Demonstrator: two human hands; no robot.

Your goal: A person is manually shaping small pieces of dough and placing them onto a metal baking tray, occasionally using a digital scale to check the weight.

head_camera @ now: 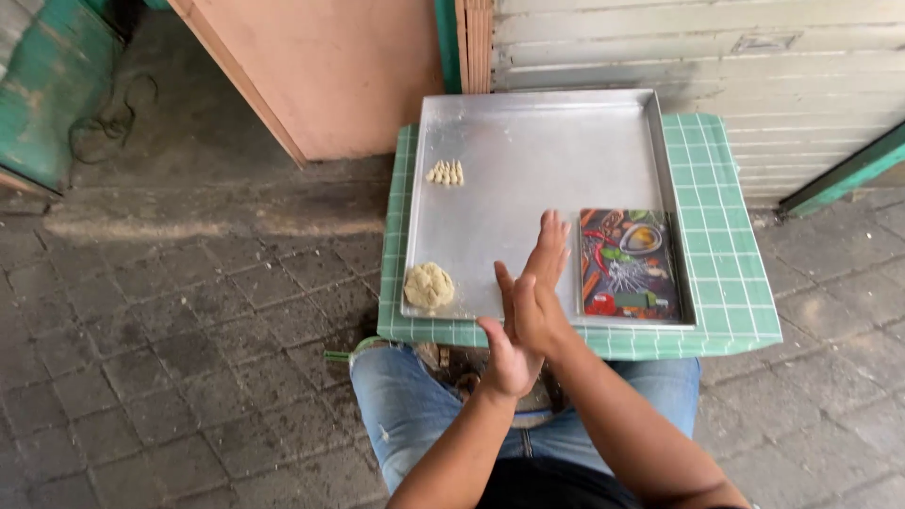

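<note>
- Your left hand (504, 351) and right hand (539, 283) are pressed together palm to palm, fingers straight, the right one set a little further forward than the left.
- Whether a bit of dough lies between your palms I cannot tell; nothing shows at their edges.
- Both hands hover over the near edge of the metal baking tray (547, 132), just left of the picture-printed cutting board (630, 266).
- The tray lies flat on the worktop (731, 273), a small one covered with a green-and-white checked cloth, and takes up most of it.
- A rough lump of pale dough (429, 284) sits in the near left corner of the tray, well apart from your hands.
- Further back, near the tray's left wall, a short row of small shaped dough pieces (446, 172) lies packed side by side, touching one another.
- The cutting board rests in the near right corner of the tray, its long side along the right wall.
- Your knees in blue jeans (405, 405) reach under the near edge of the worktop.
- Dark paving bricks (170, 358) cover the floor to your left.
</note>
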